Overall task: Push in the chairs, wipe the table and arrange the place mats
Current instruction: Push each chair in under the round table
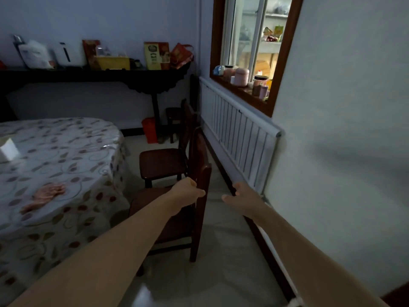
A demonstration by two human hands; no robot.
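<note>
A dark wooden chair [200, 165] stands near the table, its back toward me. My left hand [188, 191] grips the near post of its backrest. My right hand [241, 194] hovers to the right of the chair with fingers apart, holding nothing. A second dark chair [162, 162] stands just beyond, its seat facing the table. The round table [73, 151] at the left wears a floral cloth. A pink cloth [47, 192] lies crumpled on the table near its front edge.
A white radiator [239, 134] runs along the right wall under a brown-framed window. A white box [8, 149] sits at the table's left. A dark shelf [93, 74] with boxes lines the far wall; an orange bin [150, 129] and stool stand below.
</note>
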